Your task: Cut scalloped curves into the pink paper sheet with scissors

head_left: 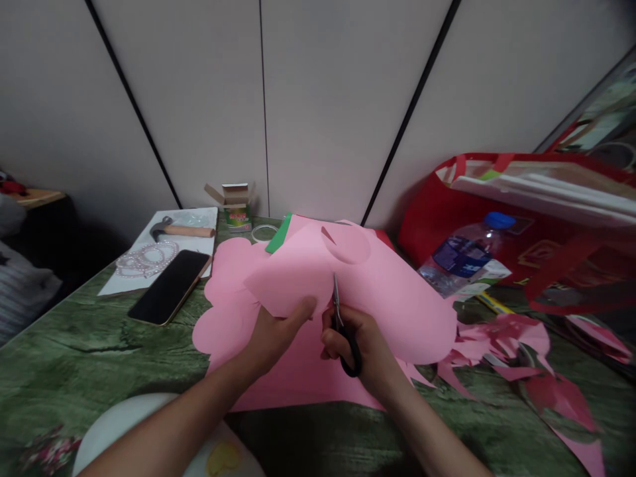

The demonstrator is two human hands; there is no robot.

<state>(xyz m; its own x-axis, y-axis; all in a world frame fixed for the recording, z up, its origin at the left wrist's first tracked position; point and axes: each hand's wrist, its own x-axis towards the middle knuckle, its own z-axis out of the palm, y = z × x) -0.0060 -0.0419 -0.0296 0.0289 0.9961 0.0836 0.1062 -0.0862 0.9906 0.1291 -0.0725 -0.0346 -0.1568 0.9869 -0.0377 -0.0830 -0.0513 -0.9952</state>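
Observation:
My left hand (pixel 283 328) pinches the lower edge of a large pink paper sheet (pixel 392 291), thumb on top and fingers beneath. In my right hand (pixel 355 331) is a pair of black-handled scissors (pixel 336 298), blades pointing away from me. The blades sit at a cut in the sheet, just right of my left thumb. A curved cut line shows farther up the paper. More pink paper with scalloped edges (pixel 226 291) lies beneath and to the left. A strip of green paper (pixel 279 235) sticks out behind.
A phone (pixel 169 286), a hammer (pixel 183 230) and a bead string (pixel 146 258) lie at left. A small open box (pixel 237 209) stands at the back. At right are a plastic bottle (pixel 460 255), a red bag (pixel 427 205) and pink paper scraps (pixel 511 341).

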